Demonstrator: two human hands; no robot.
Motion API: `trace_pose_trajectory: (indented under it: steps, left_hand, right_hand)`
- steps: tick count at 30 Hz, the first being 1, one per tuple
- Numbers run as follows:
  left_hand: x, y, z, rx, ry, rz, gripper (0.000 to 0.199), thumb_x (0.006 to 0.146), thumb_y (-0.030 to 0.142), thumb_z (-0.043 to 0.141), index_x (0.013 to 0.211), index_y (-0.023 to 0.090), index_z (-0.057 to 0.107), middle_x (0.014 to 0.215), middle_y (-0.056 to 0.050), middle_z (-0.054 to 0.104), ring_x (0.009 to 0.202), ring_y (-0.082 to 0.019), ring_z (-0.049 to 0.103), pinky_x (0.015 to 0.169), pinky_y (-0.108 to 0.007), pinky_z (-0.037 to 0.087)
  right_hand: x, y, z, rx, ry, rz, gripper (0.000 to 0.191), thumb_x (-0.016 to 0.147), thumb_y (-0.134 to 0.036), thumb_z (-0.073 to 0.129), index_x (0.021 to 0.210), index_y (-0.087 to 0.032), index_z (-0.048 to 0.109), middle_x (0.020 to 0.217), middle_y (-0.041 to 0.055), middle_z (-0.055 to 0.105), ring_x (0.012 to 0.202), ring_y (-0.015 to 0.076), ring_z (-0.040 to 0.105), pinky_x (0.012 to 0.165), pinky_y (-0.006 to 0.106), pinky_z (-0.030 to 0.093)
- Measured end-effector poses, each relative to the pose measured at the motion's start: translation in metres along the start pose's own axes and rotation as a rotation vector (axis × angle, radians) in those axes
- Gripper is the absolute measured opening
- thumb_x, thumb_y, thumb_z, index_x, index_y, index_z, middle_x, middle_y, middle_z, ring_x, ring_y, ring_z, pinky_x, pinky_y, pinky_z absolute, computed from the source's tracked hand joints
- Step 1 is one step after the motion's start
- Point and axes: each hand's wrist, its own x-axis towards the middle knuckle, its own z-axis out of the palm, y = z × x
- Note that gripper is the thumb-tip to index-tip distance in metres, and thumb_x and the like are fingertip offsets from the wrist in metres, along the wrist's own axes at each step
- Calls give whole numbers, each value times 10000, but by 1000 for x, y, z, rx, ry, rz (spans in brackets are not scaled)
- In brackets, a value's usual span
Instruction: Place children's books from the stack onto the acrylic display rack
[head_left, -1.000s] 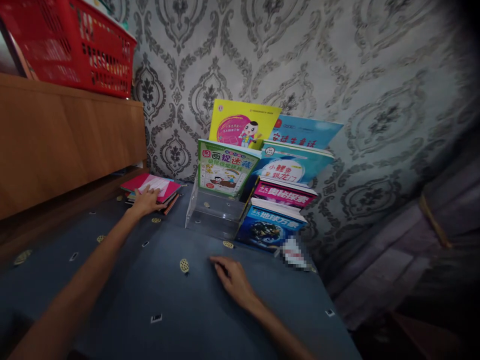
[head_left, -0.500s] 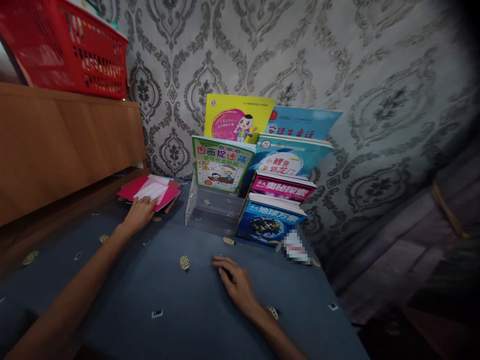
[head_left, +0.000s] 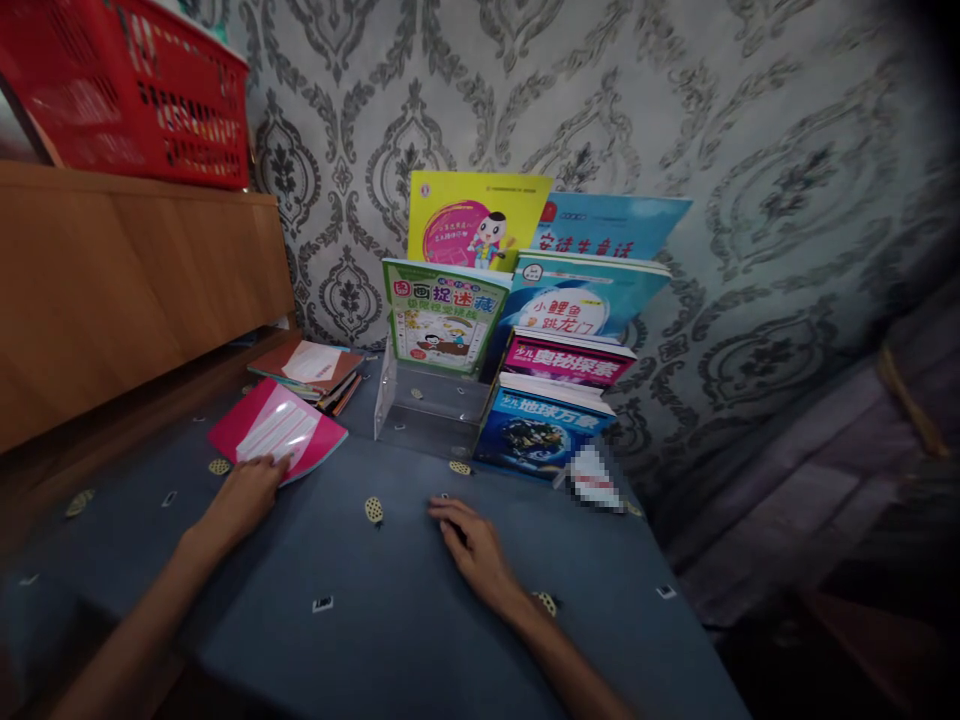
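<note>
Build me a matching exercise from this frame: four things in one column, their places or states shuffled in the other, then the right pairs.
Column one
1. pink booklet
2. red basket
3. yellow book
4. right hand

Column two
A. standing behind the green book
B. empty, over the blue-grey cloth
C. touched at its near edge by the left hand
D. on top of the wooden cabinet

Right pairs: 1-C, 2-D, 3-A, 4-B
</note>
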Motion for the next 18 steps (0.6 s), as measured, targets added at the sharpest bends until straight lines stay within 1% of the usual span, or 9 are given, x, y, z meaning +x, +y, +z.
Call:
trace_pose_trajectory:
  steps: [2,4,8,10,12,13,15,17,18]
  left_hand:
    - [-10,4,-5,-24,-31,-15,641,850,-28,337,1423,140,567,1244,-201,690,1137,-288,685,939,-393,530]
    - [-19,14,-12,-25,-65,-17,648,849,-36,322,1427,135,562,1240,-203,690,1145,-288,682,939,-394,532]
    - [-33,46,-23,-12,-116,29,608,864,-21,320,1406,95,569,1159,-233,707,1087,-316,694,896,-424,538]
    - [-40,64,-25,-21,-125,60,591,859,-4,357,1397,101,578,1131,-239,714,1037,-316,706,874,-424,539]
    - [-47,75,-24,-34,-131,93,595,849,22,406,1410,128,574,1162,-237,710,1032,-315,708,872,-424,536]
    - [-50,76,-24,-50,-136,115,587,850,58,449,1414,159,576,1209,-229,701,1059,-320,701,880,-425,534]
    - [-51,69,-21,-117,-153,179,545,845,192,563,1384,248,610,1324,-177,670,1159,-328,667,917,-421,528]
    - [-44,49,-19,-216,-172,226,486,821,381,645,1304,320,665,1367,-98,665,1222,-315,641,952,-393,522]
    - [-37,37,-18,-261,-156,190,457,838,446,620,1275,324,683,1305,-72,706,1180,-291,668,941,-369,529]
  right_hand:
    - [0,0,1,10,11,-9,316,953,-190,479,1075,-225,768,1217,123,744,1155,252,699,1045,493,531]
    - [0,1,1,12,17,-13,311,945,-185,485,1068,-227,768,1209,121,747,1150,255,702,1035,494,537]
    - [0,2,2,1,13,-15,313,948,-192,480,1070,-227,766,1208,114,747,1152,246,700,1037,485,536]
    - [0,2,3,-1,16,-19,315,949,-192,477,1070,-223,767,1197,117,750,1142,246,704,1035,484,538]
    - [0,1,3,-5,23,-22,316,946,-183,479,1074,-222,766,1190,118,752,1135,246,706,1028,481,542]
    - [0,0,3,-6,26,-23,317,943,-175,482,1077,-224,765,1185,116,754,1136,246,706,1026,478,542]
    - [-1,-2,2,-12,30,-19,323,939,-156,482,1084,-223,763,1179,113,758,1137,245,705,1021,473,544]
    - [-2,-4,2,-22,36,-12,329,934,-138,480,1088,-211,762,1170,120,760,1131,247,708,1009,467,550]
    - [-2,-5,2,-29,36,-10,331,932,-133,480,1093,-205,760,1169,123,759,1128,247,709,1005,464,552]
